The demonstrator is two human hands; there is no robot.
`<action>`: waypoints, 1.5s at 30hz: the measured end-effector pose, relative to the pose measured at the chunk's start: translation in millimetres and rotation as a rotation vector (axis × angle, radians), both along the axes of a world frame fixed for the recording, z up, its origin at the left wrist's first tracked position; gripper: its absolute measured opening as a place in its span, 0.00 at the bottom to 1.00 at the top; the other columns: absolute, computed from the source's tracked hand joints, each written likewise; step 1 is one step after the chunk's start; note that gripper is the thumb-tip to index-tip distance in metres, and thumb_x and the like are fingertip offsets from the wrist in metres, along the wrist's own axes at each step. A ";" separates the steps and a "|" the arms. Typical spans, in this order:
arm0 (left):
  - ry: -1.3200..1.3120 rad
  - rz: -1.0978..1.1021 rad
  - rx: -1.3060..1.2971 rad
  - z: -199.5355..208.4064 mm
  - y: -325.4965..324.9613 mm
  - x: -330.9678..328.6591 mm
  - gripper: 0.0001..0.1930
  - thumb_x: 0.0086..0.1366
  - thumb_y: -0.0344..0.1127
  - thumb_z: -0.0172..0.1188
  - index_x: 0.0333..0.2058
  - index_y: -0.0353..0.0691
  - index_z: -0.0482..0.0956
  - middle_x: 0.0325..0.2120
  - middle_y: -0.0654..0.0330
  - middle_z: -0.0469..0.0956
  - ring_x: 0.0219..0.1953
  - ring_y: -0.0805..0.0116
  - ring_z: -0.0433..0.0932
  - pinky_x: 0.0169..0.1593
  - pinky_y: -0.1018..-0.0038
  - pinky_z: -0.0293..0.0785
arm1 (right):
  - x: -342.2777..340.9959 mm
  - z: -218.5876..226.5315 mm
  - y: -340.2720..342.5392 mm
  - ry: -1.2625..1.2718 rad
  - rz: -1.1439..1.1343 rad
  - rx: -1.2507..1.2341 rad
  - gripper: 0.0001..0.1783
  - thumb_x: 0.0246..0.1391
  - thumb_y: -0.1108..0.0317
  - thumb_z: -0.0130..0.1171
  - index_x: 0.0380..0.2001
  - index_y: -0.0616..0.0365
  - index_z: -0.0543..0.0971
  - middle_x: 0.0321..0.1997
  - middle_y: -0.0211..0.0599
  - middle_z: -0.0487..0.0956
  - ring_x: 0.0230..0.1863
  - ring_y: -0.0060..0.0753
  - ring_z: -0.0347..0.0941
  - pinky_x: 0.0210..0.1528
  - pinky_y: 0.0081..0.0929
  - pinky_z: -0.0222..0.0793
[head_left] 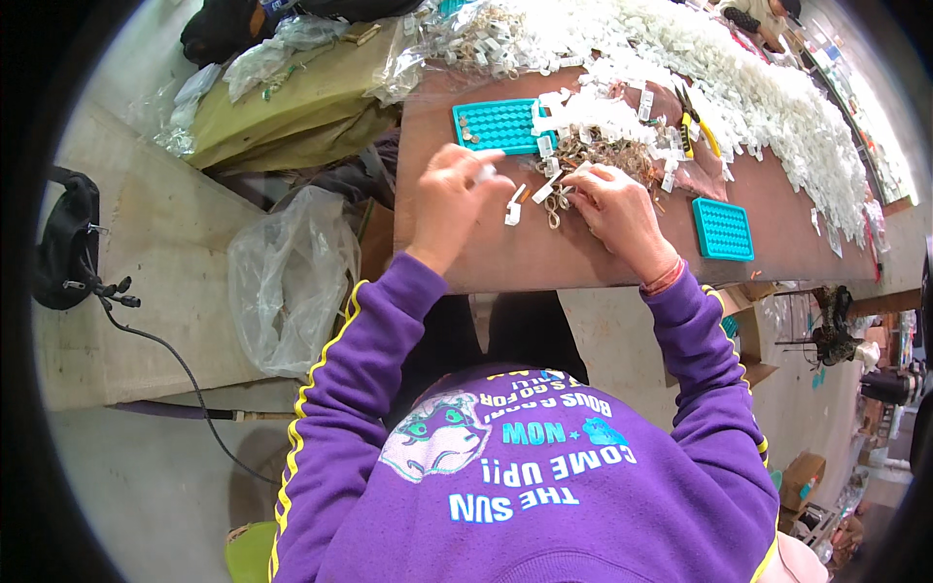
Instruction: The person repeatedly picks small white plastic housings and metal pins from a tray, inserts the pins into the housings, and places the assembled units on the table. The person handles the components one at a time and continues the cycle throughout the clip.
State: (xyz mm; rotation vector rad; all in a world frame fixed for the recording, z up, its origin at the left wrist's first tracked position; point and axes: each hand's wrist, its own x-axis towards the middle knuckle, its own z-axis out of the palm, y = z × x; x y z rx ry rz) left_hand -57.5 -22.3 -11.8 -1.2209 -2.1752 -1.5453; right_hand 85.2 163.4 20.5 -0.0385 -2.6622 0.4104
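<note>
My left hand [453,202] is raised over the brown table, its fingers curled around a small white piece [484,173] that is slightly blurred. My right hand [619,216] is bent down with thumb and fingers pinched together beside a small heap of metal rings and chains [555,206]; what it grips is hidden. Between the hands lie a white plastic tag [513,207] and a thin orange-brown strip [526,195]. Just beyond the right hand is a tangled pile of brownish metal pieces [607,153]. A turquoise ridged tray [496,109] with a few small round pieces lies beyond the left hand.
A second turquoise tray [723,230] sits near the table's front edge at right. Yellow-handled pliers [696,126] lie by the pile. White plastic tags [739,92] cover the table's far side. At left hangs a clear plastic bag [293,277]. Another person [768,21] is at the far right.
</note>
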 end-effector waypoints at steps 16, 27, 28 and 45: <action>0.290 -0.083 -0.436 -8.6 -53.8 2.9 0.09 0.55 0.25 0.60 0.36 0.41 0.81 0.34 0.58 0.76 0.39 0.57 0.76 0.44 0.66 0.76 | 15.2 -26.6 -13.8 0.171 -0.167 -1.248 0.12 0.56 0.75 0.61 0.44 0.62 0.78 0.31 0.27 0.79 0.31 0.16 0.75 0.32 0.14 0.71; -1.474 -0.370 0.510 -3.4 -47.5 14.2 0.12 0.61 0.21 0.50 0.44 0.34 0.71 0.40 0.53 0.77 0.50 0.57 0.77 0.52 0.67 0.76 | 2.1 -32.1 -17.2 0.333 0.232 -2.478 0.18 0.60 0.82 0.50 0.54 0.65 0.70 0.46 0.48 0.75 0.45 0.36 0.76 0.50 0.26 0.78; -1.600 -0.400 0.593 -2.9 -46.3 19.0 0.13 0.61 0.20 0.50 0.45 0.34 0.71 0.41 0.52 0.77 0.50 0.55 0.77 0.51 0.69 0.77 | 0.8 -32.6 -21.1 0.314 0.297 -2.546 0.18 0.61 0.83 0.49 0.55 0.65 0.69 0.48 0.50 0.74 0.46 0.38 0.75 0.50 0.27 0.78; -0.958 -0.224 0.413 2.1 -31.0 57.6 0.09 0.66 0.28 0.58 0.44 0.33 0.78 0.37 0.63 0.80 0.38 0.79 0.76 0.44 0.81 0.71 | 0.8 -7.5 -80.9 0.028 0.308 -2.073 0.21 0.65 0.63 0.49 0.58 0.62 0.66 0.46 0.36 0.75 0.50 0.35 0.76 0.49 0.34 0.77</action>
